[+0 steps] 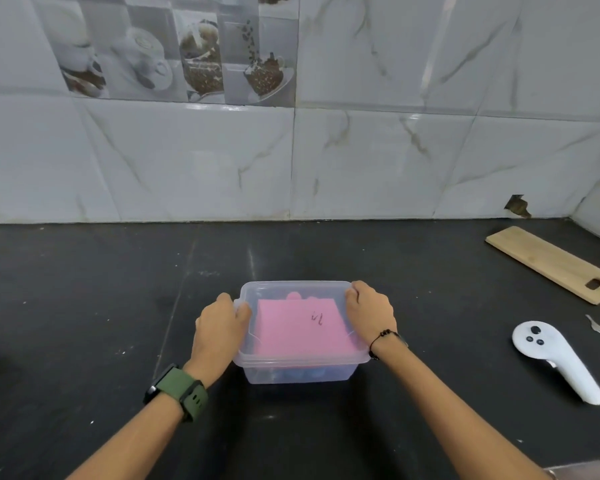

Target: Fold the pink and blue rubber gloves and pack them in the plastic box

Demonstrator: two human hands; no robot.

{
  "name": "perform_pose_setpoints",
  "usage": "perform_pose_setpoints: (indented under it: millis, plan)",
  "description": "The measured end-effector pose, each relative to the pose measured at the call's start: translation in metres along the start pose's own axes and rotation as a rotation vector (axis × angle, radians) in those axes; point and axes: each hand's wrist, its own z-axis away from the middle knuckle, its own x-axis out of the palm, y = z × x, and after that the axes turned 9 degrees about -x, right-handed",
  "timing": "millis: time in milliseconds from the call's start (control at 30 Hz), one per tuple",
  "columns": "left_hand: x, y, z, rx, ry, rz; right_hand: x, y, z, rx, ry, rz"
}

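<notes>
— Gloves first: where are they?

— Both lie in the box, low in the centre of the frame. The pink glove lies flat on top, folded to a near square that nearly fills the opening; the blue glove shows through the clear front wall, underneath it.

— Why stacked that way?

— My guess: flat folds laid one on the other are the only way both fit so small a box and sit below the rim.

— Is there a lid on?

— A double edge runs along the near rim, which may be a clear lid. I cannot tell for sure.

— And the hands?

— The left hand curls over the left rim, fingers hooked on the edge, thumb outside. The right hand clasps the upper right corner in the same way. Both grip the box itself, not the gloves, one on each side, likely to steady it or press it closed evenly.

— Anything else near?

— A white controller rests well apart at the right, a wooden board above it. All sit on the dark counter.
</notes>
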Motion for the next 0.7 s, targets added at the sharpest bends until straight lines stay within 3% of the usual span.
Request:
perform_pose_setpoints:
  millis: [300, 567, 700]
  plan:
    - [-0.069, -0.073, -0.002, -0.111, 0.144, -0.010, 0.054, -0.076, 0.018, -0.135, -0.091, -0.071]
    - [-0.082, -0.088, 0.000, -0.134, 0.108, -0.012, 0.063, -0.096, 0.032, -0.152, -0.083, -0.033]
    - [-0.084, -0.084, 0.003, -0.133, 0.104, -0.011, 0.062, -0.099, 0.035, -0.138, -0.081, 0.115]
